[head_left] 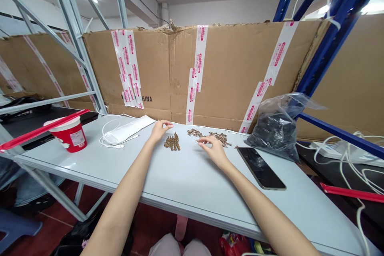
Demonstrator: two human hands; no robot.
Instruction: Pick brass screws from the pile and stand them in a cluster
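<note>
Copper-brown metal parts (172, 143), each small and tapered, lie on the pale grey worktop (156, 192) in three lots: a tight cluster standing upright between the hands, and two loose heaps, one (195, 132) at eleven o'clock from the right hand (213, 151) and the other (221, 138) at twelve o'clock. They look stiff and light, likely to roll or scatter at a nudge, so a pinch at the thick end of a single piece seems the surest hold; the upright cluster looks easily toppled. The left hand (160, 130) rests palm down at nine o'clock from the cluster, its fingers (167, 125) loosely spread, holding nothing that shows. The right hand's fingers (203, 142) curl down close together, with thumb and forefinger nearly meeting. A thin sliver (197, 141) shows at their tips, though I cannot tell whether it is held or lying on the worktop. A black smartphone (261, 168) lies at three o'clock from the right hand, with a dark plastic bag (274, 128) at two o'clock. At nine o'clock from the left hand are a red-and-white paper tub (70, 135), a white cable (112, 140) and a white pouch (129, 128), with taped cardboard (180, 72) along the far edge.
</note>
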